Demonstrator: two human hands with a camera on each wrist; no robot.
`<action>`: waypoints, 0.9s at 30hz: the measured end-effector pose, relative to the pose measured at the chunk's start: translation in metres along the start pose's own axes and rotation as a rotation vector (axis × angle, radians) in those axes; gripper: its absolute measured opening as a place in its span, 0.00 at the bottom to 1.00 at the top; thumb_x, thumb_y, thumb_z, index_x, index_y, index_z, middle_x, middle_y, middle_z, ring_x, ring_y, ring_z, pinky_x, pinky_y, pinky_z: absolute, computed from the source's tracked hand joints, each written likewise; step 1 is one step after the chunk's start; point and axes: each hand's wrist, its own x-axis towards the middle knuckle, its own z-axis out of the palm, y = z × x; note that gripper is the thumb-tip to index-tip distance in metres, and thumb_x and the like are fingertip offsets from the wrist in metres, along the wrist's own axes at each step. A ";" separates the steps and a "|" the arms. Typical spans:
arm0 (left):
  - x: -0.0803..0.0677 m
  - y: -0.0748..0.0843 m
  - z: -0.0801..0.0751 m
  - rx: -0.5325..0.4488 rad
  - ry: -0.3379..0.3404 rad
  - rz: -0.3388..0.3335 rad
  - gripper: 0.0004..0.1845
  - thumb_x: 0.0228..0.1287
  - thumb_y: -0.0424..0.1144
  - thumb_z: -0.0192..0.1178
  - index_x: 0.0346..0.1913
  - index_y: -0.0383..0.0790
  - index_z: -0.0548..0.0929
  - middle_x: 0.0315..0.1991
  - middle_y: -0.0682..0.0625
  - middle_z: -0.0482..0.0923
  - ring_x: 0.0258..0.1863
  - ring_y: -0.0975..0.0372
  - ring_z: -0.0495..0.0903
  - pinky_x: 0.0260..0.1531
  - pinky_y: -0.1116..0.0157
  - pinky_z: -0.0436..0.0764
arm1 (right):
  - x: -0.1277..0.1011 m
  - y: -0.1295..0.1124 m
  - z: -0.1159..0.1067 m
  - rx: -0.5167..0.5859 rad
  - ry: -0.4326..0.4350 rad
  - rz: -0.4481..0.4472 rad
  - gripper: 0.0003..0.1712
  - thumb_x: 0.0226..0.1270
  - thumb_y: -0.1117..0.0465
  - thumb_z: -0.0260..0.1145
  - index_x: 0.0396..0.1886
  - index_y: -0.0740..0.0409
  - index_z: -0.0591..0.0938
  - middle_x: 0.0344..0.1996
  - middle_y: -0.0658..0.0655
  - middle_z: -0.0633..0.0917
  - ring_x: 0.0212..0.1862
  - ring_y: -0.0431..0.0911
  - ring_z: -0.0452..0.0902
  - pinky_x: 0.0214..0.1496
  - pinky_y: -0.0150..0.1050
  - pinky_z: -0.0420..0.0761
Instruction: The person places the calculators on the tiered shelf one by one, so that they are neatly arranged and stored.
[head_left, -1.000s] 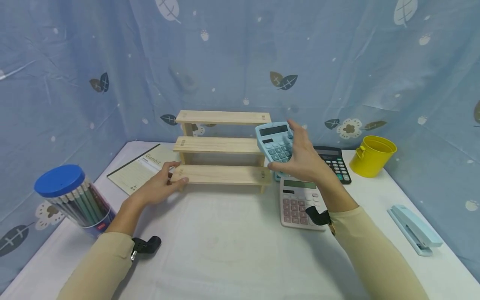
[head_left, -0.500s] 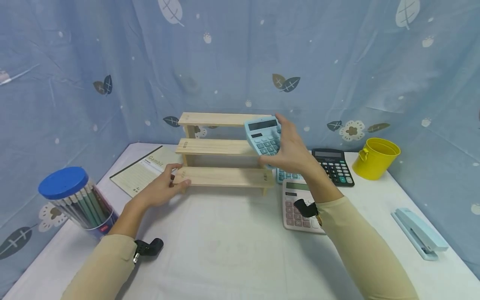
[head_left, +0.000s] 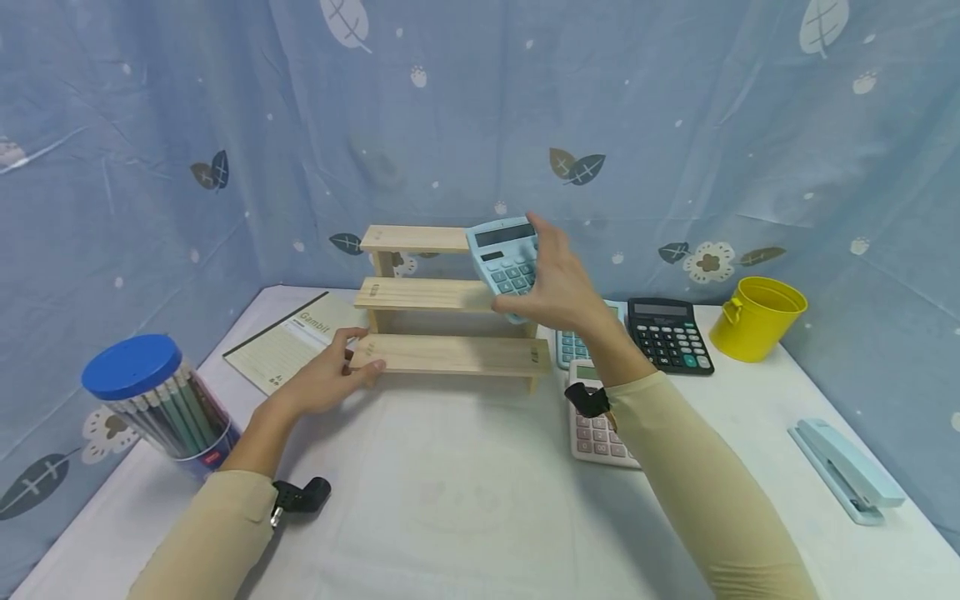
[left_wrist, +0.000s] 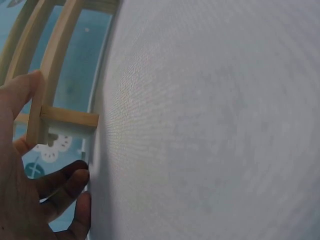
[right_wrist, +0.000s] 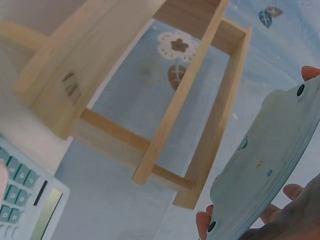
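Observation:
My right hand (head_left: 558,292) holds a light blue calculator (head_left: 504,258) in the air, tilted upright in front of the right end of a three-step wooden shelf (head_left: 442,293). The right wrist view shows the calculator's underside (right_wrist: 270,170) with my fingertips (right_wrist: 205,223) curled round its edge, and the shelf (right_wrist: 125,90) from below. My left hand (head_left: 330,375) grips the left end of the shelf's lowest step; its thumb (left_wrist: 20,95) lies on the wooden frame (left_wrist: 55,117) in the left wrist view.
A pink calculator (head_left: 600,429), another blue one (head_left: 572,343) and a black one (head_left: 669,333) lie right of the shelf. A yellow bucket (head_left: 757,318) and blue stapler (head_left: 847,471) sit farther right. A notebook (head_left: 292,337) and a blue-lidded pencil tub (head_left: 153,400) stand at the left.
My right hand has carried the blue calculator up and to the left, from beside the lower steps to level with the top ones. The left hand has stayed on the shelf.

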 end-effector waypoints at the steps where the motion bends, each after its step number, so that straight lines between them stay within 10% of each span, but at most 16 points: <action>1: 0.000 0.000 0.000 -0.001 -0.002 0.004 0.48 0.74 0.65 0.53 0.80 0.39 0.47 0.65 0.26 0.70 0.63 0.38 0.74 0.60 0.39 0.74 | 0.002 -0.001 0.001 -0.006 0.000 0.000 0.73 0.45 0.41 0.78 0.84 0.44 0.43 0.78 0.62 0.57 0.72 0.59 0.62 0.72 0.62 0.65; 27: -0.001 -0.002 0.000 0.000 0.009 0.013 0.47 0.75 0.64 0.53 0.80 0.40 0.47 0.67 0.25 0.69 0.66 0.36 0.72 0.62 0.38 0.73 | 0.051 -0.034 0.020 -0.030 -0.021 0.045 0.67 0.46 0.39 0.75 0.83 0.39 0.48 0.78 0.58 0.57 0.69 0.61 0.62 0.65 0.62 0.70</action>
